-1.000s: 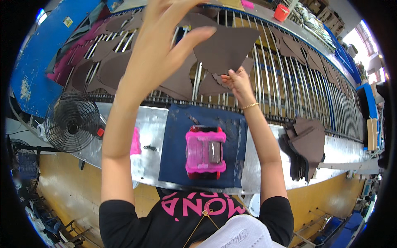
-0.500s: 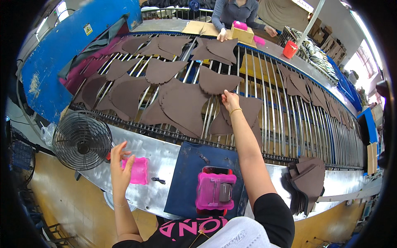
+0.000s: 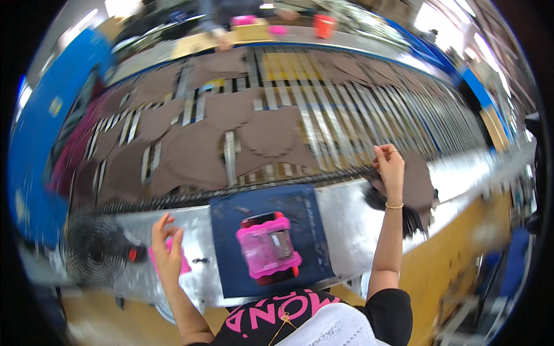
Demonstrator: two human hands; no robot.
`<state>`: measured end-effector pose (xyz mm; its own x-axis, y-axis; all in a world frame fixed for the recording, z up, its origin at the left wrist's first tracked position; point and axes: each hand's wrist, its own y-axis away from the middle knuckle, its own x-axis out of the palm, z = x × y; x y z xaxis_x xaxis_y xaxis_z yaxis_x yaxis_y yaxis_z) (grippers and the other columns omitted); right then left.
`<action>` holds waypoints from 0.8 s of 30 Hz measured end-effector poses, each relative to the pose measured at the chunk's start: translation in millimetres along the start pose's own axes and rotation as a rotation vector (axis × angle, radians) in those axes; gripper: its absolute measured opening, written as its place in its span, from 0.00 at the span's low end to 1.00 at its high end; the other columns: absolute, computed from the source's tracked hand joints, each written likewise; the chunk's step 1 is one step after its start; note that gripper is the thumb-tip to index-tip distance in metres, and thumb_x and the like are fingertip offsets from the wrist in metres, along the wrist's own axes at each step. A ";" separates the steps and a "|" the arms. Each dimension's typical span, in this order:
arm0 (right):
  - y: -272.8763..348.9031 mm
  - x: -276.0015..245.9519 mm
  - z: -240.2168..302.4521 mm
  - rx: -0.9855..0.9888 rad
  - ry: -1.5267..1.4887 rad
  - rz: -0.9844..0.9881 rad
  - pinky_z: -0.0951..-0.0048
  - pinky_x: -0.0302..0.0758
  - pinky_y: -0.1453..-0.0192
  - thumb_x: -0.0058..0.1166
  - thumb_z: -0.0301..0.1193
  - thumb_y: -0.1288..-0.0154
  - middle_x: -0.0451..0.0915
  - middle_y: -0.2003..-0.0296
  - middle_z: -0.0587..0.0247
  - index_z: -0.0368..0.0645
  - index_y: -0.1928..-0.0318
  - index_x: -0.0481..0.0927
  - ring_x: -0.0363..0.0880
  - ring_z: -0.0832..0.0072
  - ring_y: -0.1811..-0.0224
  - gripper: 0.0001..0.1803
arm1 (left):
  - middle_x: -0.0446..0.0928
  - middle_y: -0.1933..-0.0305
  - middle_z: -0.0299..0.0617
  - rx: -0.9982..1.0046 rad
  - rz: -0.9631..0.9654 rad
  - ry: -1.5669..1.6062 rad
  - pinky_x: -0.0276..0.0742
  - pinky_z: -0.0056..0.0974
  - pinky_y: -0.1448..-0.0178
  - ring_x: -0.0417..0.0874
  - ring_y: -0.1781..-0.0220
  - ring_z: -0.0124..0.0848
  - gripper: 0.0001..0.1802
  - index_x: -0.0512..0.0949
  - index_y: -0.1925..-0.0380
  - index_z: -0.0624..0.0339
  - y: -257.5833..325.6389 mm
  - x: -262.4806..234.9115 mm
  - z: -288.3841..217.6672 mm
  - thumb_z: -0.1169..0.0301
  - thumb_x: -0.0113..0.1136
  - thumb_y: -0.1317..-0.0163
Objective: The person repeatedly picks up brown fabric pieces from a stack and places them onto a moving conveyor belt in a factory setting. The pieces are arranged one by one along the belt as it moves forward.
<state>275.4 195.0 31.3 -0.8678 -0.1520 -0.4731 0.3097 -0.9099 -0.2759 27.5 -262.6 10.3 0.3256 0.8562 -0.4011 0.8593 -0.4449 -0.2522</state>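
Curved matte panels point(image 3: 193, 153) on metal bars point(image 3: 230, 155)

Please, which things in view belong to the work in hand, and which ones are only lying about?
Probably in the work:
brown pieces
rollers under them
brown stack by the right hand

Apparently only lying or standing about:
fan
red bucket
black cord

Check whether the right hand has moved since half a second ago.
Yes, mainly rightward: the right hand went from beyond the blue mat to well right of it, near the brown stack.
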 end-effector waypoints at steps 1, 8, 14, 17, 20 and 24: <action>3.4 -42.5 -25.8 -0.062 0.242 -0.117 0.72 0.73 0.70 0.58 0.37 0.36 0.78 0.78 0.60 0.36 0.67 0.78 0.77 0.72 0.76 0.14 | 0.74 0.50 0.41 -0.006 0.007 0.030 0.70 0.30 0.53 0.76 0.63 0.24 0.26 0.69 0.41 0.60 0.3 3.0 0.2 0.79 0.58 0.41; 73.5 -206.9 -160.0 0.527 0.995 -0.264 0.59 0.74 0.48 0.59 0.47 0.41 0.80 0.62 0.46 0.35 0.55 0.80 0.76 0.53 0.48 0.26 | 0.74 0.49 0.40 0.013 0.149 0.093 0.67 0.28 0.56 0.75 0.63 0.21 0.25 0.66 0.39 0.60 -10.5 31.2 -6.1 0.75 0.56 0.36; 73.2 -219.5 -197.5 0.499 0.926 -0.244 0.60 0.75 0.54 0.61 0.53 0.45 0.83 0.67 0.46 0.31 0.63 0.81 0.82 0.54 0.61 0.31 | 0.74 0.49 0.40 0.029 0.149 0.104 0.66 0.28 0.58 0.74 0.64 0.21 0.25 0.66 0.38 0.59 -3.2 31.8 -8.3 0.75 0.56 0.36; 65.4 -223.6 -192.5 0.584 0.819 -0.204 0.59 0.75 0.52 0.63 0.54 0.47 0.82 0.64 0.45 0.31 0.62 0.80 0.81 0.53 0.59 0.32 | 0.74 0.49 0.40 -0.004 0.146 0.099 0.66 0.28 0.57 0.74 0.64 0.21 0.25 0.66 0.38 0.58 0.8 28.7 -7.6 0.75 0.56 0.36; 65.9 -227.6 -199.4 0.549 0.768 -0.237 0.59 0.74 0.52 0.66 0.54 0.50 0.82 0.64 0.42 0.30 0.63 0.80 0.81 0.52 0.58 0.34 | 0.74 0.49 0.40 -0.017 0.140 0.086 0.66 0.28 0.57 0.74 0.64 0.21 0.26 0.66 0.38 0.58 2.3 27.9 -6.4 0.74 0.57 0.37; 65.0 -224.3 -194.4 0.552 0.797 -0.262 0.59 0.74 0.50 0.67 0.52 0.51 0.81 0.61 0.42 0.30 0.61 0.79 0.79 0.51 0.55 0.34 | 0.74 0.49 0.40 0.010 0.135 0.098 0.67 0.28 0.57 0.74 0.63 0.22 0.26 0.67 0.38 0.58 0.7 29.7 -5.4 0.73 0.58 0.38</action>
<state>565.7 245.0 -43.2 -0.3066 0.1973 -0.9312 -0.2525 -0.9601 -0.1203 40.0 -236.1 2.9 0.4748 0.8100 -0.3442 0.8017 -0.5594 -0.2106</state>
